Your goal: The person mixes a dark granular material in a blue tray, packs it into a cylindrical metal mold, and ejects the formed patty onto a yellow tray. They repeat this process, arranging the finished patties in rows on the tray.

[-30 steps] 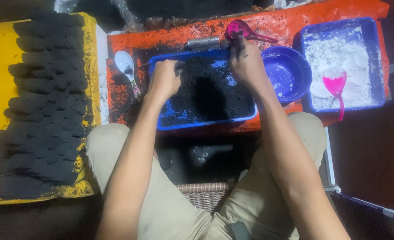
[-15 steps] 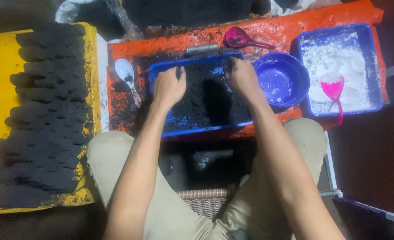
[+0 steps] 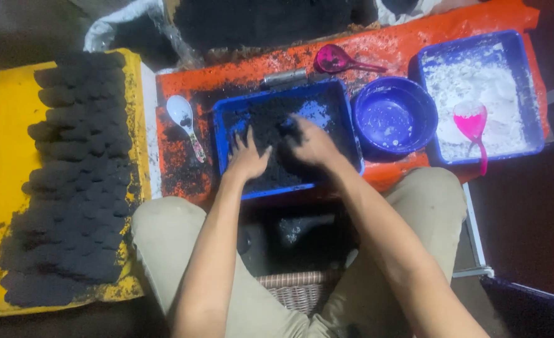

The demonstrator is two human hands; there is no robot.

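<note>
1. Both hands sit in the blue rectangular tray [image 3: 345, 119] of crumbly black powder [image 3: 270, 125]: left hand [image 3: 249, 156] flat, fingers spread; right hand [image 3: 311, 144] cupped, fingers pressed together in the gritty stuff
2. Tray's on the orange plastic-covered surface [image 3: 183, 87], right in front of the knees
3. Round blue bowl [image 3: 392, 116] just beside it, lumpy black briquettes [image 3: 76, 181] on the yellow board [image 3: 1, 156] at left

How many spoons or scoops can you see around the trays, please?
3: a white spoon left of the middle tray, a magenta scoop behind it, a pink scoop in the white-powder tray. Others may be hidden.
</note>
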